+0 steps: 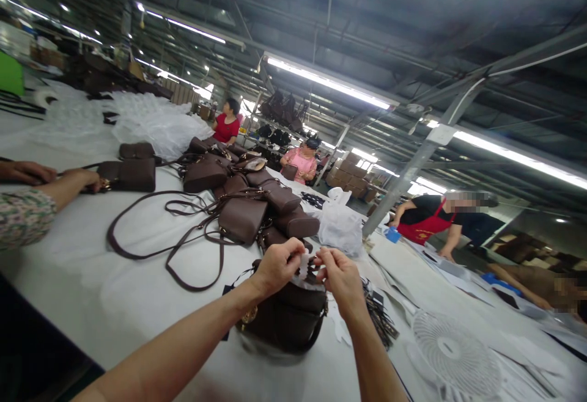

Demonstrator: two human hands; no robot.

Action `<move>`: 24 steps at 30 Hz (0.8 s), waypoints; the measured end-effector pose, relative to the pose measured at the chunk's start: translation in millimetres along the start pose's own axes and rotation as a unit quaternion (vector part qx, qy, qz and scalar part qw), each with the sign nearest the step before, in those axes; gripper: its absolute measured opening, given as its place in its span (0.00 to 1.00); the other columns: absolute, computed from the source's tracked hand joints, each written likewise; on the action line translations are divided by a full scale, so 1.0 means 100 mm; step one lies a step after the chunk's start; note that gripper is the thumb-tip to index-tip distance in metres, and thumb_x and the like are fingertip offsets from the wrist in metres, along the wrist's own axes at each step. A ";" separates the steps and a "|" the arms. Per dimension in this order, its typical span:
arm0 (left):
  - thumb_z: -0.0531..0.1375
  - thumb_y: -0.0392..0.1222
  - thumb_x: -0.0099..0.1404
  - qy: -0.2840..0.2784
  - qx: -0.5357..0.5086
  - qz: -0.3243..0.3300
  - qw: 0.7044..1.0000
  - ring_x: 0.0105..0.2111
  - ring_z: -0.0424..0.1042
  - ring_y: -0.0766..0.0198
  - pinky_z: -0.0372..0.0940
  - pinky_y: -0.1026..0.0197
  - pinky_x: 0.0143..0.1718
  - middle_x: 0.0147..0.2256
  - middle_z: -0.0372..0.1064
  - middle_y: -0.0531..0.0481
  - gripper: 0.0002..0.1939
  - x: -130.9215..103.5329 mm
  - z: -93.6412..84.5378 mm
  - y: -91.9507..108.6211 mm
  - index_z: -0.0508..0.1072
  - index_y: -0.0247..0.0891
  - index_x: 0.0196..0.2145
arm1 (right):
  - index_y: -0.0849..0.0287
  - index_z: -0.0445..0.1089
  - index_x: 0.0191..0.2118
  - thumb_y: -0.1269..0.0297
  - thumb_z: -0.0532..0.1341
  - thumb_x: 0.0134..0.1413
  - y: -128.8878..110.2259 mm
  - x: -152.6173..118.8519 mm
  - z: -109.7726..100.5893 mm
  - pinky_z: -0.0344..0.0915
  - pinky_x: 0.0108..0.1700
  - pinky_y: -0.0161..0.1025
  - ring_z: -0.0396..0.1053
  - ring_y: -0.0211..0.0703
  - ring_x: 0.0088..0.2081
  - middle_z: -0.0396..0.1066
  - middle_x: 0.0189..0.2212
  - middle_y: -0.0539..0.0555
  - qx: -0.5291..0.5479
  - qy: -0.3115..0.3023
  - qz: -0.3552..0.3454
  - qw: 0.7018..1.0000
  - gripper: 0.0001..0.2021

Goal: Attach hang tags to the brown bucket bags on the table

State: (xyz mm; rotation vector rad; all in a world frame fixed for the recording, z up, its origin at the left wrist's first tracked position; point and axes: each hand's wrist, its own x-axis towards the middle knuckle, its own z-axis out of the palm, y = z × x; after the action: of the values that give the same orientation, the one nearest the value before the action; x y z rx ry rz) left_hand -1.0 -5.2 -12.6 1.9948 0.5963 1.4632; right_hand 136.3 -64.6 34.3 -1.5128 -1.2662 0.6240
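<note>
A dark brown handbag (287,316) stands on the white table right in front of me, with a gold emblem on its left side. Above its top, my left hand (279,267) pinches a small piece of white tissue-like material (303,266). My right hand (338,280) is close beside it, fingertips pressed together at a dark part near the bag's top; what exactly they grip is too small to make out. More white wrapping shows at the bag's top edge, just under my fingers.
Several brown handbags (243,215) with long straps are piled beyond my hands. A co-worker's hands (82,179) hold another bag at left. Clear plastic (339,225), a bundle of dark tags (378,313) and a white fan (454,353) lie to the right. Other people work farther off.
</note>
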 end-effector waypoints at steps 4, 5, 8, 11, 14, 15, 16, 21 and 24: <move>0.53 0.31 0.60 -0.003 -0.010 0.002 1.000 0.27 0.63 0.69 0.56 0.68 0.31 0.27 0.65 0.56 0.05 0.04 0.01 0.00 0.68 0.36 0.32 | 0.60 0.72 0.39 0.46 0.58 0.48 -0.10 0.14 -0.08 0.53 0.21 0.34 0.57 0.36 0.17 0.65 0.17 0.48 -0.093 -0.070 -0.046 0.992 0.22; 0.53 0.31 0.60 -0.004 -0.011 0.002 1.000 0.27 0.63 0.69 0.55 0.68 0.31 0.26 0.65 0.56 0.05 0.04 0.01 0.00 0.67 0.36 0.32 | 0.60 0.73 0.37 0.50 0.57 0.50 -0.14 0.16 -0.08 0.55 0.23 0.34 0.59 0.37 0.18 0.65 0.17 0.48 -0.138 -0.094 -0.085 0.982 0.18; 0.52 0.31 0.60 -0.021 -0.009 0.010 1.000 0.25 0.60 0.70 0.54 0.69 0.29 0.25 0.62 0.57 0.05 0.05 -0.03 0.00 0.67 0.36 0.31 | 0.58 0.71 0.31 0.61 0.52 0.57 -0.27 0.18 -0.04 0.56 0.30 0.36 0.64 0.39 0.26 0.69 0.24 0.52 -0.314 -0.082 -0.235 0.916 0.12; 0.52 0.30 0.61 -0.093 -0.019 0.049 0.994 0.26 0.61 0.69 0.55 0.69 0.30 0.26 0.62 0.55 0.05 0.06 -0.11 0.03 0.67 0.35 0.32 | 0.58 0.69 0.32 0.66 0.51 0.59 -0.43 0.22 -0.04 0.53 0.31 0.37 0.66 0.42 0.31 0.71 0.31 0.54 -0.430 0.023 -0.287 0.855 0.11; 0.50 0.34 0.66 -0.149 -0.038 0.064 0.986 0.30 0.64 0.68 0.59 0.68 0.34 0.30 0.66 0.52 0.08 0.08 -0.22 0.09 0.69 0.35 0.37 | 0.58 0.69 0.32 0.67 0.53 0.59 -0.55 0.31 -0.07 0.53 0.32 0.37 0.66 0.43 0.31 0.71 0.28 0.53 -0.424 0.073 -0.258 0.865 0.09; 0.50 0.36 0.68 -0.161 -0.043 0.065 0.984 0.32 0.66 0.66 0.61 0.68 0.36 0.33 0.68 0.51 0.09 0.09 -0.25 0.11 0.69 0.35 0.41 | 0.58 0.69 0.32 0.66 0.53 0.59 -0.59 0.34 -0.07 0.53 0.32 0.37 0.66 0.43 0.30 0.71 0.27 0.53 -0.413 0.066 -0.245 0.875 0.08; 0.52 0.39 0.68 -0.180 -0.045 0.069 0.980 0.36 0.68 0.65 0.62 0.67 0.39 0.38 0.70 0.49 0.11 0.09 -0.27 0.12 0.69 0.35 0.46 | 0.58 0.69 0.32 0.66 0.53 0.59 -0.62 0.35 -0.07 0.53 0.32 0.37 0.65 0.43 0.29 0.70 0.26 0.52 -0.404 0.054 -0.233 0.883 0.09; 0.60 0.39 0.64 -0.266 0.013 0.094 0.959 0.47 0.71 0.57 0.61 0.64 0.48 0.48 0.71 0.46 0.21 0.12 -0.26 0.13 0.68 0.38 0.55 | 0.59 0.70 0.33 0.66 0.54 0.58 -0.73 0.34 0.06 0.52 0.31 0.37 0.68 0.45 0.32 0.73 0.30 0.56 -0.445 0.060 -0.261 0.855 0.08; 0.59 0.36 0.64 -0.308 0.007 0.093 0.947 0.47 0.70 0.58 0.61 0.65 0.48 0.46 0.72 0.46 0.16 0.18 -0.29 0.09 0.71 0.38 0.51 | 0.59 0.69 0.33 0.65 0.53 0.57 -0.71 0.30 0.05 0.55 0.34 0.38 0.69 0.47 0.33 0.74 0.31 0.57 -0.406 0.098 -0.276 0.865 0.09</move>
State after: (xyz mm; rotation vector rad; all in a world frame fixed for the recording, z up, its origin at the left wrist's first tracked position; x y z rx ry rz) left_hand -23.3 5.6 12.8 2.4043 0.1477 0.8417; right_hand 112.7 -40.5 103.4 -1.6680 -1.8073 -0.5077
